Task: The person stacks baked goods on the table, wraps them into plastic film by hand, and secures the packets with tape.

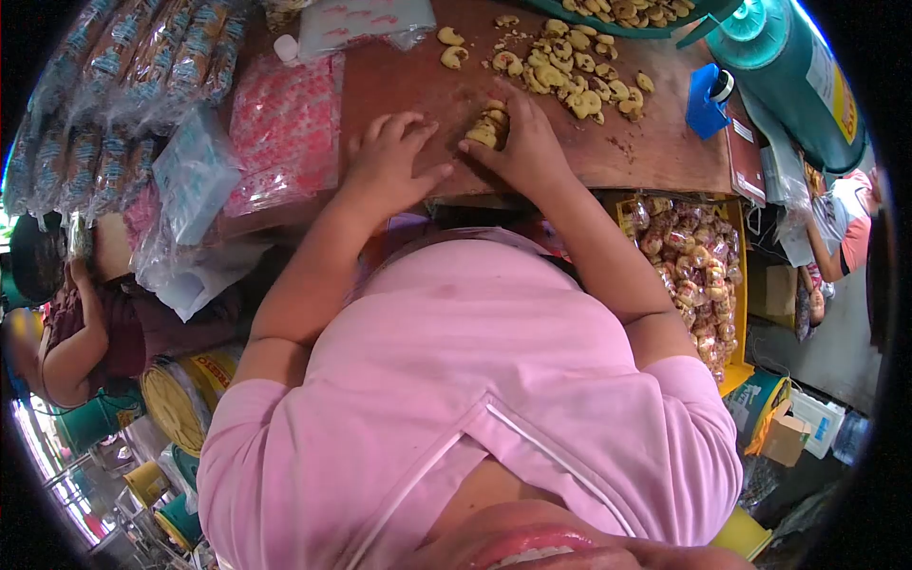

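My left hand is over the brown table, its fingers apart and nothing in it. To its right, my right hand has its thumb and fingers around a short row of curved, pale yellow cookies with dark patches. Beyond my right hand lies a loose pile of similar curved cookies. Two more cookies sit apart from the pile, farther up the table.
Red-and-white plastic packaging and stacked wrapped packs lie at the left. A blue tape dispenser stands at the right. A yellow crate holds bagged cookies below the table edge. Other people are at both sides.
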`<state>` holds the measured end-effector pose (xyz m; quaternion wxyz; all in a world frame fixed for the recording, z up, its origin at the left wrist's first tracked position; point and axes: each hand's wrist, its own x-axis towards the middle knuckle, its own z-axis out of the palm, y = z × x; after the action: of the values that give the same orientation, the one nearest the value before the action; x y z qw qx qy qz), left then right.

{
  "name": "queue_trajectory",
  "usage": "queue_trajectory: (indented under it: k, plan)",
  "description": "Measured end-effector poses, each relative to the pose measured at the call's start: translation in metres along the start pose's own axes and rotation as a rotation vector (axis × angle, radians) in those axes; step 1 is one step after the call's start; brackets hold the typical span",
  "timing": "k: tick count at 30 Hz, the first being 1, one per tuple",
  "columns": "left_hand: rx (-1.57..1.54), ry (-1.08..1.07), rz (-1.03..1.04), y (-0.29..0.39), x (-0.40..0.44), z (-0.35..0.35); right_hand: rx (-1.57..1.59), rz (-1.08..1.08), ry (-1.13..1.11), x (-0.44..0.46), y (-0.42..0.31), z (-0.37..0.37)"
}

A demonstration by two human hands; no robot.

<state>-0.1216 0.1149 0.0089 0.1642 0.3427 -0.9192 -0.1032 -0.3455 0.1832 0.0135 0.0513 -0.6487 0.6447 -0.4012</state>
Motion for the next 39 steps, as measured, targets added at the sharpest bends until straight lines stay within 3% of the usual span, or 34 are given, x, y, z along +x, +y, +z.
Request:
queue_trajectory:
  k: [4,7,25,28,31,35,39]
  plan:
    - [0.040,-0.068,0.077,0.008,-0.011,-0.007,0.081,0.021,-0.038,0.003,-0.002,-0.008]
    - [-0.016,-0.036,0.150,0.007,-0.017,-0.004,0.168,0.144,-0.200,0.009,-0.008,-0.024]
    - [-0.297,-0.087,0.297,0.031,-0.007,0.009,0.015,0.016,-0.080,-0.006,0.004,-0.004]
    - [-0.647,-0.153,0.205,0.018,0.001,0.001,-0.004,-0.007,-0.088,-0.006,0.007,0.000]
    - [-0.583,0.132,0.138,0.014,0.022,-0.004,-0.024,-0.025,-0.085,-0.007,0.007,0.002]
    - [-0.519,-0.129,0.220,-0.004,0.061,0.003,0.014,-0.024,-0.045,-0.009,0.008,0.006]
    - [-0.505,-0.214,0.312,-0.011,0.079,0.013,0.036,0.034,-0.085,-0.009,0.006,0.000]
